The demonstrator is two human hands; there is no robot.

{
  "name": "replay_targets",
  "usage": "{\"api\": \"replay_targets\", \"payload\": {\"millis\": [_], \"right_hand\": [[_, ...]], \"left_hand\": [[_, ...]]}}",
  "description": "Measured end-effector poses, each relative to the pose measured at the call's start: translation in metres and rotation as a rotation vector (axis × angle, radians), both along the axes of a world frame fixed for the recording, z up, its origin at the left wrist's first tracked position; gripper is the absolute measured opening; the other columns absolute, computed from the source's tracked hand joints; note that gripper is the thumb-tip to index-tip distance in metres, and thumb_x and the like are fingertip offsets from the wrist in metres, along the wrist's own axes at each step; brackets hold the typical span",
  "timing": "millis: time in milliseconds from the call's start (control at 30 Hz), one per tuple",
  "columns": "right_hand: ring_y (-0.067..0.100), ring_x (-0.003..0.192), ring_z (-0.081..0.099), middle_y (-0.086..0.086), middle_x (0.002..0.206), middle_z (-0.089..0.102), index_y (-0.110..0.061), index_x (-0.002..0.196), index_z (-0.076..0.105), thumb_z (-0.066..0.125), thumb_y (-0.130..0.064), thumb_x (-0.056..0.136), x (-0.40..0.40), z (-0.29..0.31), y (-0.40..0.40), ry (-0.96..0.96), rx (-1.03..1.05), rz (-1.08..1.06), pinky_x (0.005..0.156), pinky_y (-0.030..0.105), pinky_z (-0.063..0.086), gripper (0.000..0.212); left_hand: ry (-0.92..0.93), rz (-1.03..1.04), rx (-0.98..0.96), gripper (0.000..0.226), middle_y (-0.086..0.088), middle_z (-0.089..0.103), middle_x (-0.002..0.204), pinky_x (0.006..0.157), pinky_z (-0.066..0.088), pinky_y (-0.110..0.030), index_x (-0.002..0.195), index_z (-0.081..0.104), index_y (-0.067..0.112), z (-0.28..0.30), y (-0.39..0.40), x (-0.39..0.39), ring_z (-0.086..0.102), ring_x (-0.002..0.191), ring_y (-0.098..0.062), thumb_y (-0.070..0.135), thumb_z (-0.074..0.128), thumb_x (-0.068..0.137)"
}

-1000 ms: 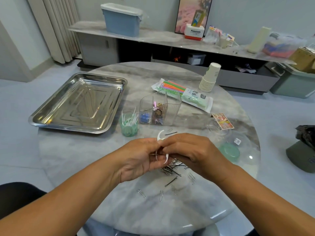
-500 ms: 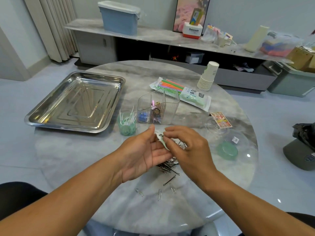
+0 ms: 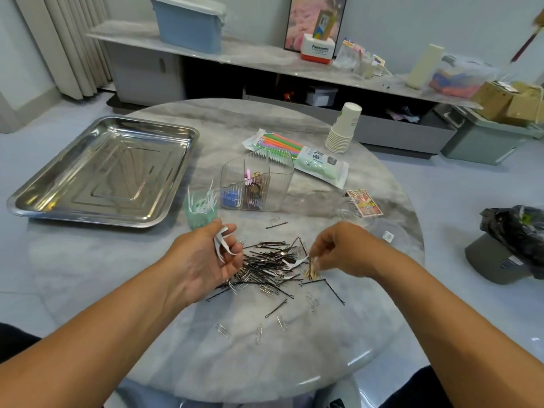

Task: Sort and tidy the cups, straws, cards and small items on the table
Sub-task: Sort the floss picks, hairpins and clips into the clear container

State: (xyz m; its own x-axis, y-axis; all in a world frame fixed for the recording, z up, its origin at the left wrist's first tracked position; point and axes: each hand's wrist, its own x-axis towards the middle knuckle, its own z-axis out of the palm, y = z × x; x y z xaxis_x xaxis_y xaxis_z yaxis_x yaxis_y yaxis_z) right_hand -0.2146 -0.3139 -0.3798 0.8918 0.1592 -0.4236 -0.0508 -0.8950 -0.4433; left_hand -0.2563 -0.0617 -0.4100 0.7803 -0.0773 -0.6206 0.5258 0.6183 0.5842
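My left hand (image 3: 206, 257) holds white floss picks (image 3: 222, 245) in its curled fingers, just left of a heap of black hairpins and paper clips (image 3: 270, 260). Over the heap's right side my right hand (image 3: 341, 248) has its fingertips pinched together near a white floss pick (image 3: 294, 262) and some gold pins; whether it holds one is unclear. A green cup of floss picks (image 3: 201, 209) stands beyond my left hand. Behind it is a clear divided organizer (image 3: 259, 184), then a pack of coloured straws (image 3: 297, 156), stacked paper cups (image 3: 344, 129) and a card pack (image 3: 365, 203).
A steel tray (image 3: 103, 172) lies on the round marble table (image 3: 176, 334) at the left. Loose paper clips (image 3: 259, 334) lie near the front. A clear lid (image 3: 357, 214) sits by the cards. A dark bag and a cap (image 3: 512, 245) are on the floor at the right.
My hands have come apart. The left keeps the floss picks and has moved left; the right has dropped to the right side of the pin heap, which now shows between them.
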Motion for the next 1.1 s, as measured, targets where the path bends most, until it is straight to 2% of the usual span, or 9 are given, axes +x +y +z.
{"api": "replay_targets", "payload": {"millis": [67,200,367,467,600,767,900,1000,1100], "right_hand": [[0.017,0.084,0.066,-0.004,0.091,0.07,-0.024,0.097,0.077,0.086,-0.015,0.077,-0.002,-0.008,-0.003,0.027,-0.15,0.069,0.071,0.028,0.051,0.024],[0.016,0.088,0.065,-0.007,0.094,0.068,-0.027,0.098,0.072,0.086,-0.016,0.075,-0.001,-0.022,0.003,-0.041,-0.092,0.082,0.076,0.031,0.054,0.029],[0.012,0.09,0.059,-0.008,0.105,0.061,-0.036,0.12,0.069,0.078,-0.016,0.084,0.009,-0.036,-0.001,-0.136,-0.112,0.139,0.073,0.027,0.049,0.042],[0.012,0.086,0.062,-0.01,0.095,0.062,-0.032,0.105,0.076,0.084,-0.022,0.081,0.012,-0.042,0.002,-0.152,-0.084,0.156,0.076,0.031,0.054,0.027],[0.006,0.075,0.062,-0.012,0.08,0.068,-0.029,0.076,0.071,0.084,-0.021,0.08,0.015,-0.047,0.006,-0.18,-0.12,0.147,0.062,0.024,0.046,0.016],[0.01,0.079,0.062,-0.012,0.081,0.067,-0.03,0.076,0.066,0.081,-0.019,0.082,0.016,-0.03,0.007,-0.188,-0.181,0.175,0.07,0.03,0.052,0.019],[0.013,0.083,0.064,-0.014,0.084,0.068,-0.031,0.088,0.072,0.074,-0.021,0.089,0.013,-0.005,0.014,-0.364,-0.232,0.24,0.07,0.029,0.05,0.011],[0.008,0.081,0.066,-0.014,0.085,0.071,-0.028,0.092,0.076,0.075,-0.023,0.09,0.008,0.003,0.021,-0.518,-0.082,0.146,0.074,0.03,0.054,0.005],[0.002,0.067,0.066,-0.009,0.074,0.073,-0.021,0.084,0.077,0.082,-0.018,0.084,-0.002,0.0,0.039,-0.366,0.5,-0.274,0.061,0.018,0.051,0.006]], "left_hand": [[0.013,-0.016,0.027,0.021,-0.003,0.057,0.064,0.049,0.056,-0.026,0.111,0.061,0.007,-0.001,0.0,0.0,0.059,0.051,-0.014,0.023,0.049,0.106],[0.004,-0.052,0.074,0.014,-0.008,0.06,0.073,0.053,0.059,-0.027,0.116,0.058,0.005,-0.003,-0.007,0.002,0.06,0.061,-0.016,0.005,0.052,0.103],[-0.005,-0.07,0.092,0.019,-0.012,0.066,0.079,0.06,0.062,-0.029,0.12,0.058,0.002,-0.004,-0.013,-0.002,0.064,0.067,-0.02,0.004,0.05,0.104],[-0.025,0.007,0.109,0.018,-0.013,0.065,0.08,0.058,0.061,-0.028,0.119,0.059,0.002,-0.003,-0.01,0.002,0.063,0.066,-0.019,0.003,0.051,0.103],[-0.025,0.056,0.107,0.021,-0.015,0.066,0.083,0.056,0.061,-0.028,0.122,0.059,-0.001,-0.005,-0.003,0.006,0.065,0.069,-0.021,0.006,0.052,0.104],[-0.025,0.058,0.095,0.027,-0.014,0.07,0.08,0.058,0.062,-0.031,0.113,0.061,0.003,-0.007,-0.001,0.005,0.071,0.07,-0.023,0.027,0.05,0.107],[-0.026,0.056,0.088,0.037,-0.018,0.07,0.09,0.059,0.062,-0.034,0.117,0.059,0.002,-0.004,-0.005,0.004,0.072,0.077,-0.026,0.036,0.049,0.106],[-0.014,0.032,0.068,0.045,-0.02,0.07,0.1,0.067,0.064,-0.037,0.12,0.059,0.002,0.0,-0.01,0.002,0.072,0.087,-0.03,0.043,0.047,0.105],[-0.017,0.011,0.025,0.057,-0.021,0.07,0.113,0.077,0.062,-0.04,0.125,0.058,0.001,0.003,-0.015,-0.001,0.072,0.098,-0.032,0.053,0.046,0.102]]}}
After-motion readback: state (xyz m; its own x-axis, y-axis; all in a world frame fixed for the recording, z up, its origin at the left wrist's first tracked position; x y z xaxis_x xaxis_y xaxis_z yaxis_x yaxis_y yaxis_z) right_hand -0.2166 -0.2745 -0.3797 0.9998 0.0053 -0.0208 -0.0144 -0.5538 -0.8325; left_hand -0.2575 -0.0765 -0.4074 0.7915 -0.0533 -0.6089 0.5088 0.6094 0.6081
